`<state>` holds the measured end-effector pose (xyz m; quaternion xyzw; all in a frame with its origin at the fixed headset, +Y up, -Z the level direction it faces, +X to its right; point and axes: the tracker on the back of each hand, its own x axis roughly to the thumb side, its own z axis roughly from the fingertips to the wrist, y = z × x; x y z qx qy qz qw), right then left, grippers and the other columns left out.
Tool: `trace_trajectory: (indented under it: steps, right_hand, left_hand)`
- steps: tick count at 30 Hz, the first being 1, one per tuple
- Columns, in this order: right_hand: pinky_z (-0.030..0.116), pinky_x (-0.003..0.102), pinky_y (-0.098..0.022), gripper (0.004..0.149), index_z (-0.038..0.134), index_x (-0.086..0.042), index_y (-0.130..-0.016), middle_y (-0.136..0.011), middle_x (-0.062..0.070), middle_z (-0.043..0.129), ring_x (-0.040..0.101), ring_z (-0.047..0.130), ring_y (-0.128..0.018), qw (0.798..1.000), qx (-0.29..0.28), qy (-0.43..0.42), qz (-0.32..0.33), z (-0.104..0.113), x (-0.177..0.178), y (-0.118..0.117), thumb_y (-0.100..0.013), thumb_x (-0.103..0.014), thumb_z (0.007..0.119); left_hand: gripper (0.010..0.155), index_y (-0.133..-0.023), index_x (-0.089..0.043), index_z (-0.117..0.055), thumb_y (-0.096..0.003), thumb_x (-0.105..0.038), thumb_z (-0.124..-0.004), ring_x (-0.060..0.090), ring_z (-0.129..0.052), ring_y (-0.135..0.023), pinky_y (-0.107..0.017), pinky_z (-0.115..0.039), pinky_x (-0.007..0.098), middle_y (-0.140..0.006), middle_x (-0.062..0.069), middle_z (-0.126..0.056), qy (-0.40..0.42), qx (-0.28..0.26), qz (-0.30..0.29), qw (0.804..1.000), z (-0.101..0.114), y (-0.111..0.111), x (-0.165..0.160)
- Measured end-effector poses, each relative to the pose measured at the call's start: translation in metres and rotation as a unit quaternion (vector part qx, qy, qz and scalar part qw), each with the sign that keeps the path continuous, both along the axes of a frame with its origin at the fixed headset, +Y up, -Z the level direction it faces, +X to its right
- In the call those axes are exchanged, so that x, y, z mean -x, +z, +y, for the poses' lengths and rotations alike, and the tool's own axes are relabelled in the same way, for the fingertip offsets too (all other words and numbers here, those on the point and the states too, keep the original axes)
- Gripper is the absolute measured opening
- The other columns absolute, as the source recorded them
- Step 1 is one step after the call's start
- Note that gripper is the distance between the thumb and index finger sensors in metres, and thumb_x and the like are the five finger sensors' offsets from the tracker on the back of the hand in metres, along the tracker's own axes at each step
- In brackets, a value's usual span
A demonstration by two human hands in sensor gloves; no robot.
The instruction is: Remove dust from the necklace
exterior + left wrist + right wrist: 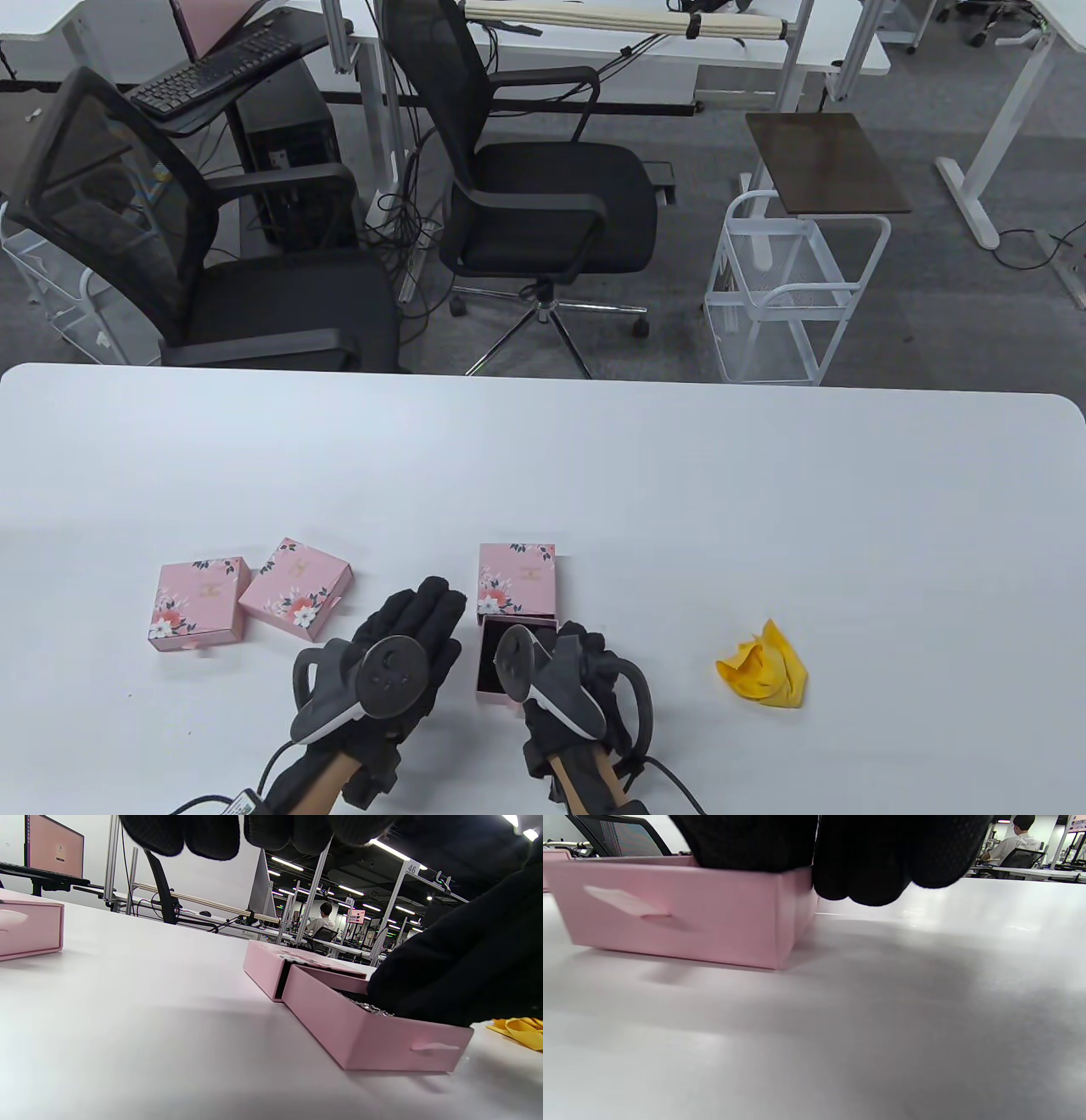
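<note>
- White desk (594, 475) carries three pink floral cardboard jewellery boxes and a crumpled yellow cloth (764, 671).
- The middle pink drawer-style box (516, 588) sits near-centre; its pink drawer tray with black lining (490, 671) is slid out toward the near edge, still partly inside the sleeve.
- Silvery necklace chain (368, 1007) lies inside the open tray; only a small glittering patch shows in the left wrist view, the rest is hidden under the right hand.
- Right hand (567, 671), black glove with grey tracker on the back, is over the tray's near-right part. Fingers (878, 861) curl down over the tray's rim at its corner; the left wrist view shows the glove reaching into the tray right at the chain. Cannot tell if it actually pinches the chain or just touches it.
- Left hand (399, 662), same glove and tracker, lies just left of the tray, not touching it; fingers (433, 607) straight and together, pointing far, holding nothing.
- Two closed pink floral boxes lie to the left: one square box (200, 604) far left, one tilted box (296, 587) just beside it, corners touching or nearly so.
- Yellow cloth is right of the right hand, well apart from the boxes.
- Beyond the desk: two black mesh office chairs (543, 195), a white wire cart (793, 289).
</note>
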<state>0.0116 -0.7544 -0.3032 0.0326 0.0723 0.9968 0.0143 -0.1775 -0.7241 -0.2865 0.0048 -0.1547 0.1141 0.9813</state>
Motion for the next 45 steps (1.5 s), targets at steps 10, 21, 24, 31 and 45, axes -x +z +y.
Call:
trace_trajectory:
  steps: [10,21,24,31,45]
  right_hand:
    - [0.062,0.064,-0.065,0.042,0.07,-0.005,-0.1,-0.107,0.037,0.057,0.058,0.066,-0.087,1.0,0.022,0.015,0.015,0.001,0.003,-0.001,-0.062,-0.023,0.079]
    - [0.061,0.062,-0.065,0.042,0.065,-0.003,-0.102,-0.109,0.039,0.051,0.06,0.061,-0.088,0.999,0.029,-0.012,0.01,-0.001,0.002,0.0,-0.064,-0.021,0.072]
    - [0.061,0.062,-0.065,0.042,0.065,-0.003,-0.101,-0.109,0.039,0.05,0.06,0.061,-0.088,0.999,0.019,-0.027,0.012,0.0,-0.001,0.0,-0.064,-0.021,0.072]
    - [0.064,0.06,-0.064,0.043,0.065,-0.003,-0.101,-0.109,0.037,0.052,0.059,0.064,-0.088,0.997,-0.04,-0.06,0.019,0.012,-0.006,0.004,-0.063,-0.021,0.071]
    - [0.077,0.052,-0.055,0.043,0.061,-0.003,-0.1,-0.097,0.03,0.074,0.046,0.086,-0.074,0.972,-0.147,-0.178,0.032,0.083,-0.014,0.005,-0.063,-0.023,0.069]
  left_hand:
    - [0.056,-0.114,-0.031,-0.047,-0.061,-0.044,-0.058,0.035,-0.052,-0.109,-0.077,-0.055,0.057,-0.125,0.0,-0.043,0.011,-0.002,0.002,1.0,0.001,0.0,0.003]
    - [0.056,-0.114,-0.03,-0.048,-0.0611,-0.044,-0.057,0.036,-0.051,-0.109,-0.077,-0.055,0.058,-0.125,0.002,-0.043,0.021,0.003,0.01,1.0,0.001,-0.003,0.009]
    - [0.056,-0.114,-0.031,-0.048,-0.061,-0.044,-0.057,0.037,-0.051,-0.109,-0.077,-0.055,0.058,-0.125,0.002,-0.042,0.019,0.002,0.009,1.0,0.001,-0.003,0.008]
    - [0.056,-0.114,-0.03,-0.047,-0.0612,-0.043,-0.057,0.037,-0.051,-0.109,-0.077,-0.054,0.058,-0.125,0.007,-0.042,0.022,0.003,0.009,1.0,0.0,-0.003,0.009]
    - [0.056,-0.114,-0.03,-0.048,-0.0611,-0.044,-0.057,0.036,-0.053,-0.109,-0.077,-0.056,0.058,-0.124,0.009,-0.045,0.042,0.007,0.006,0.999,0.001,-0.004,0.01]
